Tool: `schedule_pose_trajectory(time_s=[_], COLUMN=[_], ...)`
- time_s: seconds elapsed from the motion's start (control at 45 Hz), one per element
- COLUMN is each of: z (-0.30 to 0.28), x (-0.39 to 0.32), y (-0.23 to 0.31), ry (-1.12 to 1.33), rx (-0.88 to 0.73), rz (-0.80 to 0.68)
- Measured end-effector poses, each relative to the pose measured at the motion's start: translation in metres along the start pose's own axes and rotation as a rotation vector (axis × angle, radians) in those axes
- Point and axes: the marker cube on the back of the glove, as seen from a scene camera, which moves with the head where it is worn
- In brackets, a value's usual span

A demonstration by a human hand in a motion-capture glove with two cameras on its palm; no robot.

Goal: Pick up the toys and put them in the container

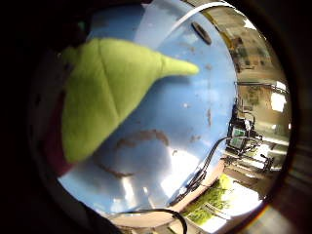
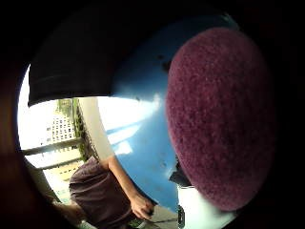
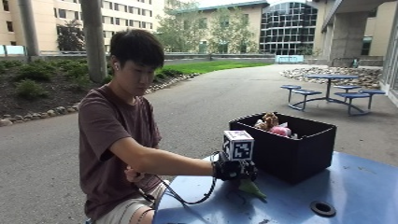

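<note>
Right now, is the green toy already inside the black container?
No. In the outside view the green toy hangs under the gloved right hand over the blue table, beside the black container, not in it.

Green plush toy [image 3: 251, 187] mostly hidden beneath the gloved right hand [image 3: 234, 169]; fingers out of sight.

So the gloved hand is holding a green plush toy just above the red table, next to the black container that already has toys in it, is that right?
Not quite: the table is blue, not red, as the outside view shows. The rest stands: the gloved right hand holds the green plush toy just above it, next to the black container, which already has toys in it.
</note>
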Motion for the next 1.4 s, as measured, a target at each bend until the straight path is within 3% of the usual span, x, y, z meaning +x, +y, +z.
schedule_pose_trajectory(time_s=[0.178,0.422,0.8,1.045,1.178,1.4], z=[0.003,-0.037,-0.244,-0.31,-0.317,-0.303], x=[-0.017,-0.003,0.013,0.001,-0.01,-0.087], y=[-0.009,0.001,-0.02,-0.06,-0.082,-0.178], ry=[-0.104,-0.227,-0.105,0.165,0.237,0.088], rx=[0.169,0.098,0.203,0.197,0.175,0.187], rz=[0.08,0.122,0.221,0.378,0.13,0.126])
